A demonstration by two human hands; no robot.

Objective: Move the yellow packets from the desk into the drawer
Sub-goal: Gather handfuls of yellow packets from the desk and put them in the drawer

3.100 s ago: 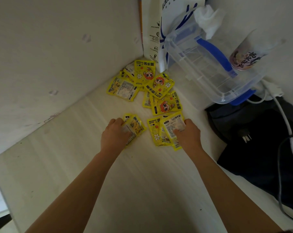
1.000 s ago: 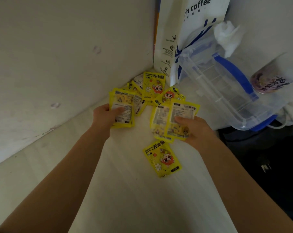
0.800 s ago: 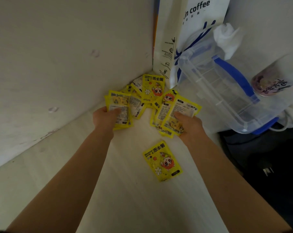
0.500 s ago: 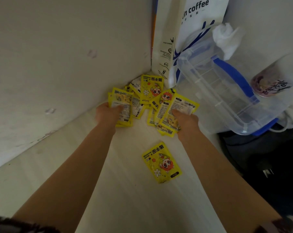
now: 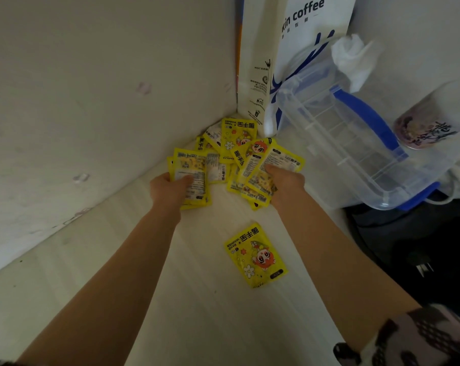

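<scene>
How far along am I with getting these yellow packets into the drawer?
Nothing looks stowed; no drawer is in view. Your left hand and right hand each grip a bunch of packets. Left: the corner pile and one stray packet on the desk.

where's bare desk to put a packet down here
Bare desk lies between the forearms around the lone packet, and left of the left hand along the wall. Crowded: the corner pile, the clear box, the black bag.
</scene>
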